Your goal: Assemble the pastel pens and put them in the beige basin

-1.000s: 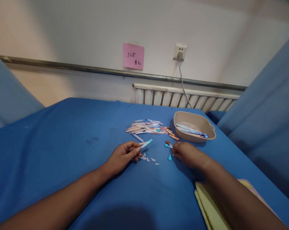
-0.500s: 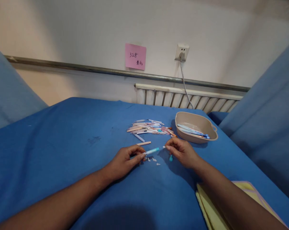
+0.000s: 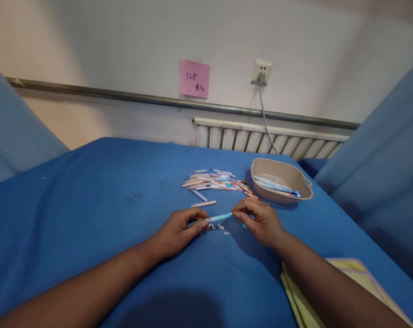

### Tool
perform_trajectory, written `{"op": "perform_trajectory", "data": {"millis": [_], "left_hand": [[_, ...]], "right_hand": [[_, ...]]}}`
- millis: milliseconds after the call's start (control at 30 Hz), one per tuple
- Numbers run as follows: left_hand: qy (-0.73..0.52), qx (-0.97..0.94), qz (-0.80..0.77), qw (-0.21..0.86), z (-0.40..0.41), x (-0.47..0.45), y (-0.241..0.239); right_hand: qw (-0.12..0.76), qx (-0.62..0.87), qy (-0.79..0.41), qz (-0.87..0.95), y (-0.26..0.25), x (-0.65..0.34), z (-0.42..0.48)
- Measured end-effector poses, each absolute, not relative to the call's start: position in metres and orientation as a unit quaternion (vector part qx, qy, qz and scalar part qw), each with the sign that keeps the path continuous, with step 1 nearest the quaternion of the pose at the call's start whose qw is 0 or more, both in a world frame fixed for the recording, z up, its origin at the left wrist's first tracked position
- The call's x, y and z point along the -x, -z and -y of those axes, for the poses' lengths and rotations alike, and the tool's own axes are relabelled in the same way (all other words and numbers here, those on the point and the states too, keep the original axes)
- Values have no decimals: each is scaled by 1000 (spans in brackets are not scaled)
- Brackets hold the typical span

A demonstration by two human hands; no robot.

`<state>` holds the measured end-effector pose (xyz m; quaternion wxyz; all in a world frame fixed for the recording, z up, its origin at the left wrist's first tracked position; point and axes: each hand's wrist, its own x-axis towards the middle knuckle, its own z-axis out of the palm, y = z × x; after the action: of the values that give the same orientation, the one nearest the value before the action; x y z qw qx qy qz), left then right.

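My left hand pinches the near end of a light blue pen just above the blue cloth. My right hand is closed in a pinch at the pen's far tip, holding a small piece that I cannot make out against it. Small white bits lie on the cloth under the pen, and a small blue cap sits by my right hand. A beige pen lies alone just beyond my hands.
A pile of several pens lies further back on the blue-covered table. A beige tray holding a few blue pens stands at the right. Yellow cloth lies by my right forearm. Blue curtains flank both sides.
My right hand moved left from the caps on the cloth and met the tip of the blue pen. My left hand lowered the pen and turned it toward the right hand.
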<state>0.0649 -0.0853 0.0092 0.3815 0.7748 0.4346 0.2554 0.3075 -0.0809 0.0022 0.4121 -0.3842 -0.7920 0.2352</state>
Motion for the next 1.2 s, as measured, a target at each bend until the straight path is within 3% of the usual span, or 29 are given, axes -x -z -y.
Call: {"op": "perform_trajectory", "data": {"millis": [333,1200], "left_hand": [[-262,-782,-436,360,86,-64,-4],[-253,-792,-441,338,88,-64,-8]], "right_hand": [[400,345,-169,832,0,-309,86],[410,352,-206,816,-3,-309,88]]}}
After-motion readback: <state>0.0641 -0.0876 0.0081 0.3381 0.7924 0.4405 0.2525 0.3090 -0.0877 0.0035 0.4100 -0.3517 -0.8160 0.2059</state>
